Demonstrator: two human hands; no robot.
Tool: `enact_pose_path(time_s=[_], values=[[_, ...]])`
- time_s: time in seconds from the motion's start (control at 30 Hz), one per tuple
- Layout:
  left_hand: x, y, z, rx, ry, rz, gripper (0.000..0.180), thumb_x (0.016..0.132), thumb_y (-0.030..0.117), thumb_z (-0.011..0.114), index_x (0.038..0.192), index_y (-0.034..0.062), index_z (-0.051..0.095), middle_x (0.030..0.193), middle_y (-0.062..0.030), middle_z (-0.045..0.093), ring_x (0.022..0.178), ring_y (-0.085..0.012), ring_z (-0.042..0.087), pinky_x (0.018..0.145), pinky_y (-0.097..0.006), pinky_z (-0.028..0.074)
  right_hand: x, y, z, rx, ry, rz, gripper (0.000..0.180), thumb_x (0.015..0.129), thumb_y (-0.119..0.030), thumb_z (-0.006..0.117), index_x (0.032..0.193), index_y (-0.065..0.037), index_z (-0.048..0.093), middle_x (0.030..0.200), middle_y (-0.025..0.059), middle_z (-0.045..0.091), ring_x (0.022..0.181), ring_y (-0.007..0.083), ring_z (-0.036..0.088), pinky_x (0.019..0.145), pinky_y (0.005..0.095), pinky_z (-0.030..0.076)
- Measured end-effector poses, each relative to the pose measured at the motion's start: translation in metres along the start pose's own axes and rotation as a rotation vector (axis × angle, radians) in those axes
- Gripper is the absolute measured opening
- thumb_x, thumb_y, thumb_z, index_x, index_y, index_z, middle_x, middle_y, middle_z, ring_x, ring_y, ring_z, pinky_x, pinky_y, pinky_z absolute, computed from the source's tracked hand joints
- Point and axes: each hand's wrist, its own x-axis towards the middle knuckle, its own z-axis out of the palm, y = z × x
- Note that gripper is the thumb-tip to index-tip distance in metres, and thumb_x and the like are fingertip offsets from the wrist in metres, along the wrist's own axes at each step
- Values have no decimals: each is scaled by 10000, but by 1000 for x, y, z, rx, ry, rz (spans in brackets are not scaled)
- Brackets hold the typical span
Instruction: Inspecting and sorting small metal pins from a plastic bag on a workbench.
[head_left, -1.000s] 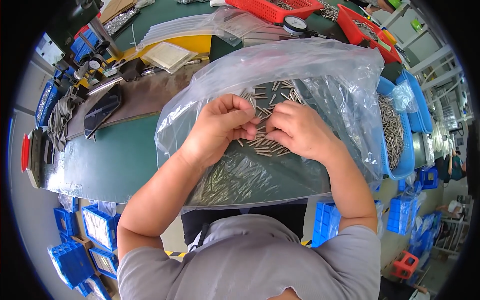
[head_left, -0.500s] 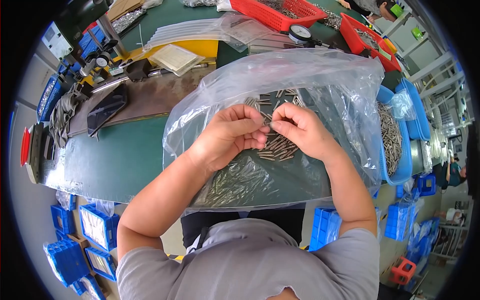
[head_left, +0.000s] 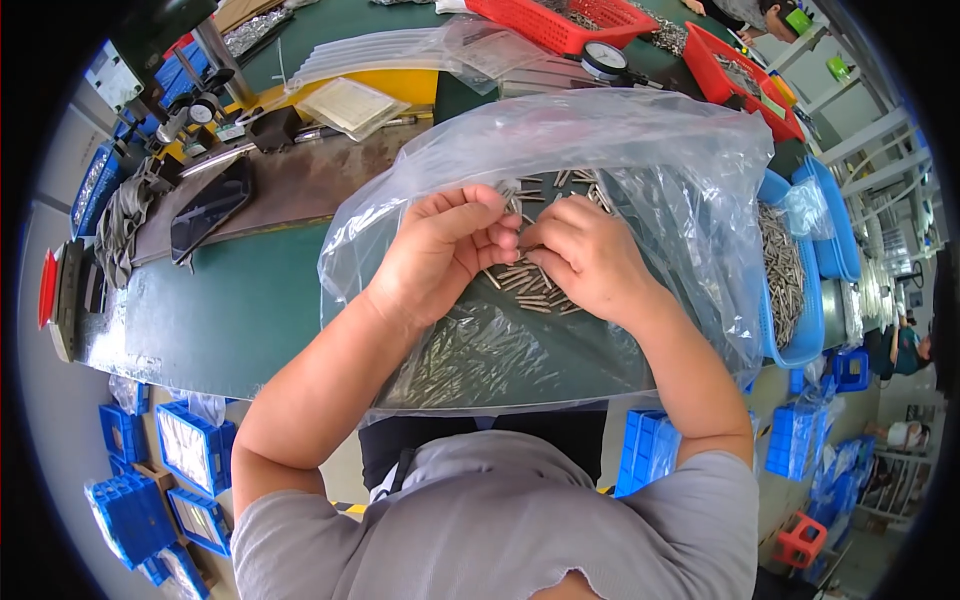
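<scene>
Both hands work over a heap of small, slim metal pins (head_left: 532, 292) lying on a clear plastic bag (head_left: 590, 125), whose open mouth is spread on the green table. My left hand (head_left: 440, 245) is raised palm inward, its thumb and forefinger pinched and the other fingers curled; whatever is between the tips is too small to make out. Lower and to the right, my right hand (head_left: 590, 260) reaches into the pins with thumb and fingers closed together. Its fingertips sit close to the left fingers, and what they grip is mostly hidden.
A blue basket (head_left: 815, 340) full of similar pins stands at the right. Red baskets (head_left: 570, 38) and a dial gauge (head_left: 604, 60) are at the back. A phone (head_left: 212, 208) lies on the brown plate (head_left: 310, 180) at left. Blue crates (head_left: 195, 450) stand on the floor.
My right hand has moved down toward the pins, its fingers turning downward. My left hand has lifted slightly and shifted left, so the fingertips no longer meet at the same spot.
</scene>
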Motion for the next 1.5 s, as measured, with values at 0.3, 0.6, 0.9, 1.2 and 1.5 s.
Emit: enact_pose_path(time_s=[0.3, 0.6, 0.9, 1.2, 1.5], values=[[-2, -1, 1, 8, -8, -8, 52, 871, 58, 536, 852, 30, 576, 815, -92, 636, 686, -140, 616, 657, -276, 517, 0, -6, -5, 49, -7, -25, 156, 689, -101, 686, 833, -117, 630, 804, 44, 530, 792, 244, 556, 666, 364, 472], [-1, -1, -1, 13, -7, -11, 47, 872, 56, 540, 855, 35, 578, 815, -89, 639, 689, -133, 614, 661, -272, 514, 1, -2, -1, 60, -37, -86, 164, 685, -44, 682, 829, -43, 604, 830, 74, 559, 753, 268, 567, 635, 351, 475], [-2, 4, 0, -57, -19, 15, 81, 873, 79, 544, 891, 12, 586, 830, -106, 633, 680, -163, 605, 667, -295, 512, 7, -7, 0, 54, 57, -102, 121, 689, -64, 667, 797, -92, 620, 798, 43, 569, 781, 241, 568, 641, 355, 477], [-1, 5, 0, -11, -33, 30, 79, 883, 97, 526, 896, 29, 563, 857, -100, 604, 699, -152, 565, 680, -306, 498, 5, -20, 1, -170, 2, -168, 78, 690, -117, 619, 756, -76, 609, 754, 45, 555, 737, 227, 555, 664, 348, 478], [0, 2, -2, 33, -31, 15, 71, 888, 94, 518, 880, 38, 559, 851, -92, 615, 683, -152, 576, 679, -301, 492, 2, -20, 3, -238, -4, -179, 99, 659, -71, 582, 754, -46, 572, 719, 82, 550, 708, 249, 563, 662, 366, 480]])
